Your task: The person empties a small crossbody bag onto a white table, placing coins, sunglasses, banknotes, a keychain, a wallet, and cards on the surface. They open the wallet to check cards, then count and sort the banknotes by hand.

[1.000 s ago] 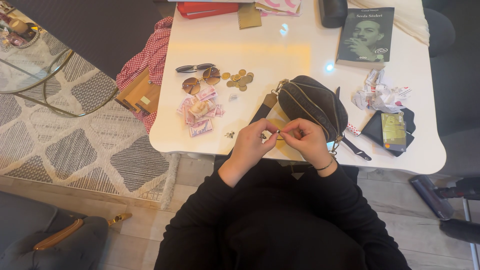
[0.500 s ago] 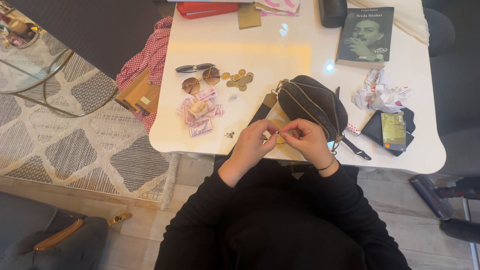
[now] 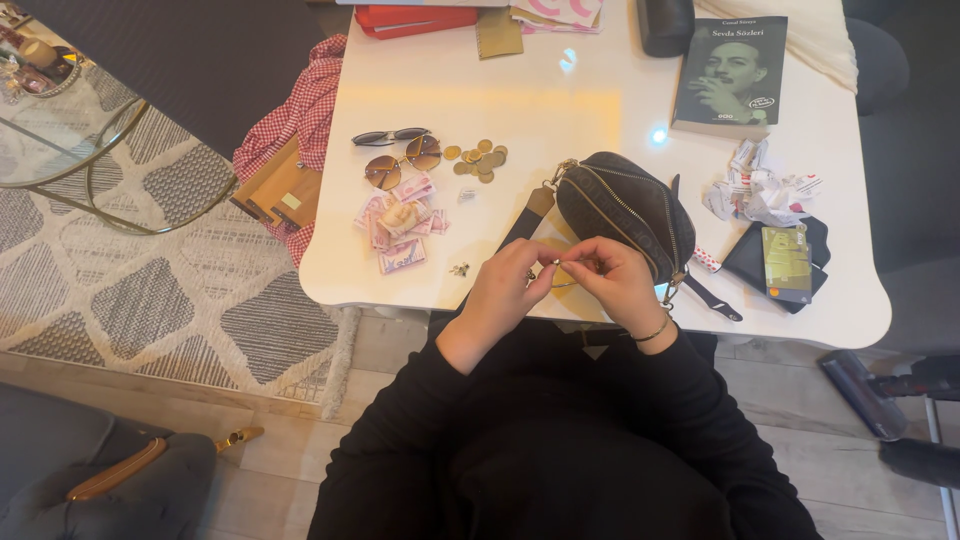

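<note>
Pinching a small thin metal piece (image 3: pixel 556 266) between them, the left hand (image 3: pixel 505 285) and the right hand (image 3: pixel 610 277) meet at the near edge of the white counter (image 3: pixel 560 100), fingertips closed on it from either side. The piece is too small to tell what it is; it sits just in front of the black zip bag (image 3: pixel 625 205), whose strap (image 3: pixel 525 218) runs down past the left hand. The right wrist wears a thin bracelet (image 3: pixel 650 331).

To the left of the hands lie a tiny metal bit (image 3: pixel 459 268), a pile of pink banknotes (image 3: pixel 401 222), two pairs of sunglasses (image 3: pixel 398 152) and a scatter of coins (image 3: pixel 478 158). To the right of the bag lie crumpled receipts (image 3: pixel 760 187), a dark wallet (image 3: pixel 770 262) with a gold card (image 3: pixel 787 262) on it, and, farther back, a dark paperback book (image 3: pixel 730 72). A red folder (image 3: pixel 415 15) and a black case (image 3: pixel 666 24) sit at the far edge. A red checked cloth (image 3: pixel 300 110) hangs over a wooden chair (image 3: pixel 280 188) beside the counter, above a grey patterned rug (image 3: pixel 150 280).
</note>
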